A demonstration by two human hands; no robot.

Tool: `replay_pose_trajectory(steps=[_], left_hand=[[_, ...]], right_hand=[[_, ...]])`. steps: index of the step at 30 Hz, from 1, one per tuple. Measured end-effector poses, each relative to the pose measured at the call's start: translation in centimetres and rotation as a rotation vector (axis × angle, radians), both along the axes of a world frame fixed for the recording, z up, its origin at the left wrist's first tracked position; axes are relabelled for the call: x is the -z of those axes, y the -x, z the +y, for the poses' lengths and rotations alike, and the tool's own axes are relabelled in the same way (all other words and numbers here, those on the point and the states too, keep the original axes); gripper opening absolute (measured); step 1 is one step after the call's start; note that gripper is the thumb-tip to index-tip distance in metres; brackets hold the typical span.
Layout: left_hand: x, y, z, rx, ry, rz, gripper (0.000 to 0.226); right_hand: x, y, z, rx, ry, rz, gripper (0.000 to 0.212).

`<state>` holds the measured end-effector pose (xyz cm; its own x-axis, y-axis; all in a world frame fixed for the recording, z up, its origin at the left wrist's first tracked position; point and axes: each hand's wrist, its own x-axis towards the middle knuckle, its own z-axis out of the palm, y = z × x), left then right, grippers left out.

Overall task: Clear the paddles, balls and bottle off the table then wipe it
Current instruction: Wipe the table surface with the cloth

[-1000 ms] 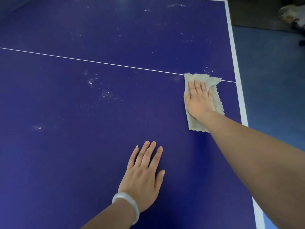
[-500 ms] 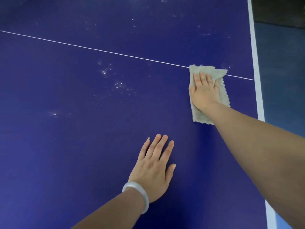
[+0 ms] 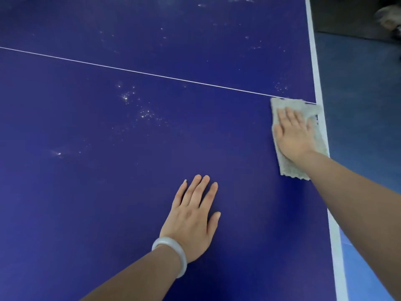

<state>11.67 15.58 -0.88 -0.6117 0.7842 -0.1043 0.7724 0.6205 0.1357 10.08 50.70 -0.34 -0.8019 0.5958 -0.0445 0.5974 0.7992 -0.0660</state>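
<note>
Beneath right hand [image 3: 293, 135], half-hidden grey cloth [image 3: 289, 170].

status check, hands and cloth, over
Right hand pressing cloth at right edge of table. Left hand flat on table. White specks left of cloth, not yet wiped.

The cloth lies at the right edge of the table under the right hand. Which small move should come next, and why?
Probably slide the cloth leftward with the right hand, toward the white specks near the middle. The cloth reaches the white border of the table, so that side seems finished, while the specks lie unwiped; the left hand rests flat.
</note>
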Motion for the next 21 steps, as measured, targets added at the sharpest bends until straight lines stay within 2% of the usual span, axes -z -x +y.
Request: replay_pose_trajectory(steps=[2,4,8,10,13,16,21], left_hand=[[0.0,0.0,0.0,0.002,0.002,-0.002,0.060],[0.0,-0.1,-0.1,0.001,0.002,-0.001,0.061],[0.2,-0.1,-0.1,-0.003,0.009,0.014,0.063],[0.3,0.0,0.0,-0.006,0.004,0.018,0.064],[0.2,-0.1,0.0,-0.006,-0.004,0.013,0.065],[0.1,-0.1,0.0,-0.009,-0.016,0.005,0.065],[0.0,-0.1,0.0,-0.004,-0.029,0.014,0.065]], right_hand=[[-0.1,-0.9,-0.2,0.185,0.066,0.000,0.058],[0.0,-0.9,-3.1,0.192,0.086,0.033,0.058],[0.6,-3.7,-9.7,-0.284,0.044,0.031,0.057],[0.7,-6.4,-8.7,-0.365,0.048,0.026,0.057],[0.6,-9.4,-5.1,-0.067,0.088,0.034,0.058],[0.6,-10.5,-6.7,0.166,0.099,0.016,0.059],[1.1,-12.3,-17.5,0.042,0.039,0.042,0.060]])
